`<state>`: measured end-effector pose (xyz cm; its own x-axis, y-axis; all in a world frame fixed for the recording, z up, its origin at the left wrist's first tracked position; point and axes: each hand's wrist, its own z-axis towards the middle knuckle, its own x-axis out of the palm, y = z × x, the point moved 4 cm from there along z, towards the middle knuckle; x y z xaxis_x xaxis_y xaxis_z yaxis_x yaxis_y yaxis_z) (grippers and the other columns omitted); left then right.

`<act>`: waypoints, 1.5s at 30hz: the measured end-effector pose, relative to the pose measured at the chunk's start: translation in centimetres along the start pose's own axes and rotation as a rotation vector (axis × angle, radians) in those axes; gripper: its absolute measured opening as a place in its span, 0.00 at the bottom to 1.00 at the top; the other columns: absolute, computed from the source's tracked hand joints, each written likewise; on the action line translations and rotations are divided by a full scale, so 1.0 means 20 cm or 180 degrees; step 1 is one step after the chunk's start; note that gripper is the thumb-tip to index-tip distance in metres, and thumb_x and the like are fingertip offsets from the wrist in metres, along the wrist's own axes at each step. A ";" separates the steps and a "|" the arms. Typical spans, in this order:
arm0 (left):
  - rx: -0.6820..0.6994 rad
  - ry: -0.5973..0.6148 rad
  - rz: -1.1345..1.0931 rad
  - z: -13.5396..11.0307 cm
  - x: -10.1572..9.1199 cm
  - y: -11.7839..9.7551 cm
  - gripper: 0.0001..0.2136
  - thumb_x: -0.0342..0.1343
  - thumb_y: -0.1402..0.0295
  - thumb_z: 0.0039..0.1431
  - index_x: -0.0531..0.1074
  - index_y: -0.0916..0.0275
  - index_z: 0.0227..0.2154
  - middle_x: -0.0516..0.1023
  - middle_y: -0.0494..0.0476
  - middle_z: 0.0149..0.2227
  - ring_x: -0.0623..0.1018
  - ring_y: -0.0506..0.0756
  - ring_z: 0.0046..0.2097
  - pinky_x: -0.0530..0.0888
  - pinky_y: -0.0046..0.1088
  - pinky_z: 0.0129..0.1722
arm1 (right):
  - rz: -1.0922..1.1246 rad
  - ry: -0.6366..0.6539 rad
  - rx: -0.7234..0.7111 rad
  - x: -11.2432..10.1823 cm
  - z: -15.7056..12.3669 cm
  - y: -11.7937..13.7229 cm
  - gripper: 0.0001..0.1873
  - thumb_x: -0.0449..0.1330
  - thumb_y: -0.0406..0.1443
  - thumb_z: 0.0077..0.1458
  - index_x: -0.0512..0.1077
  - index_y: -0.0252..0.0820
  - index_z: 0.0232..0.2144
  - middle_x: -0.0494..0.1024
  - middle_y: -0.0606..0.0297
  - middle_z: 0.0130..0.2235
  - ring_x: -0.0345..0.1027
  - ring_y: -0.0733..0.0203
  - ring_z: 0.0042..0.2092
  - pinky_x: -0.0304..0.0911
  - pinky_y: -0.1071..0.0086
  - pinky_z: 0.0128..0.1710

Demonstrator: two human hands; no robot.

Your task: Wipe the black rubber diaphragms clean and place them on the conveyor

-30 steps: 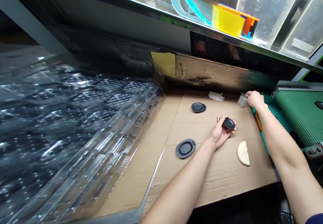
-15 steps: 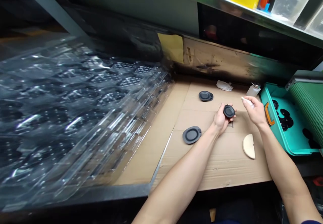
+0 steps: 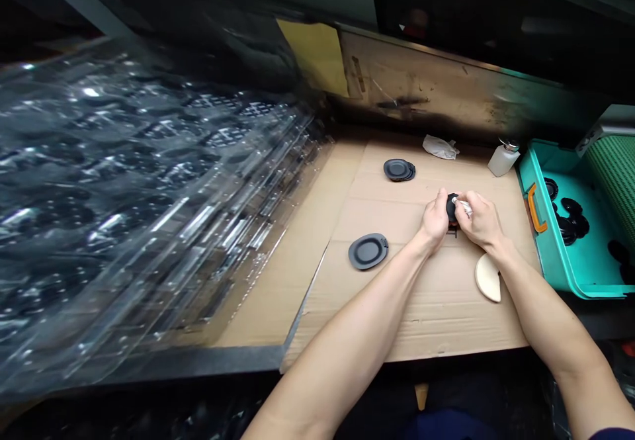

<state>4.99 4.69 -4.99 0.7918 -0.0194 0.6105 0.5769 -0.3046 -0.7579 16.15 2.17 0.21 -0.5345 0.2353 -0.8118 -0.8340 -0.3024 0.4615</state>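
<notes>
Left grip [image 3: 435, 220] holds black disc [image 3: 450, 209], right grip [image 3: 481, 220] white wad [image 3: 465, 208], well inside edges of cardboard [image 3: 446, 324].

Matt brown cardboard [image 3: 421, 327], faintly creased, is spread at lower centre. Glossy clear plastic is seen in the trays [image 3: 198, 221] at frame left. Smooth black plastic is shown by the disc [image 3: 451, 208] held in the fingers [image 3: 438, 210], smooth teal plastic by the bin [image 3: 590, 264] at right. The bottle [image 3: 503, 161] is frosted, with a shiny metal-like cap [image 3: 508, 143]. The belt [image 3: 618, 162] is rough-textured, the upper-centre panel [image 3: 446, 92] scuffed and metallic.
</notes>
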 end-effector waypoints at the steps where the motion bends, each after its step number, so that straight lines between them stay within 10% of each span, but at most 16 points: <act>1: 0.0048 0.0004 0.0036 0.00 0.00 0.00 0.22 0.55 0.49 0.68 0.82 0.65 0.41 0.83 0.60 0.34 0.81 0.55 0.35 0.73 0.27 0.32 | -0.0058 0.0036 -0.0023 0.00 0.00 0.00 0.10 0.51 0.40 0.65 0.71 0.47 0.41 0.82 0.57 0.47 0.76 0.54 0.46 0.68 0.65 0.48; 22: 0.0654 0.0302 0.0406 -0.02 0.01 0.02 0.26 0.52 0.45 0.66 0.81 0.65 0.42 0.85 0.63 0.45 0.82 0.60 0.50 0.76 0.35 0.53 | -0.0608 0.0005 0.0444 0.00 -0.03 0.07 0.10 0.53 0.37 0.65 0.73 0.45 0.42 0.83 0.58 0.45 0.76 0.53 0.43 0.64 0.66 0.41; 45: 0.0646 0.0447 0.0760 -0.02 0.02 0.03 0.30 0.49 0.42 0.67 0.81 0.67 0.44 0.81 0.60 0.31 0.77 0.54 0.30 0.72 0.29 0.29 | 0.1694 -0.0250 0.1479 -0.04 -0.03 -0.08 0.14 0.65 0.47 0.46 0.72 0.43 0.27 0.79 0.67 0.27 0.73 0.60 0.31 0.65 0.71 0.30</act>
<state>5.61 4.09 -5.12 0.8821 -0.2024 0.4254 0.4180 -0.0802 -0.9049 17.93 1.88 -0.12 -0.8792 0.2362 -0.4137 -0.4198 0.0264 0.9072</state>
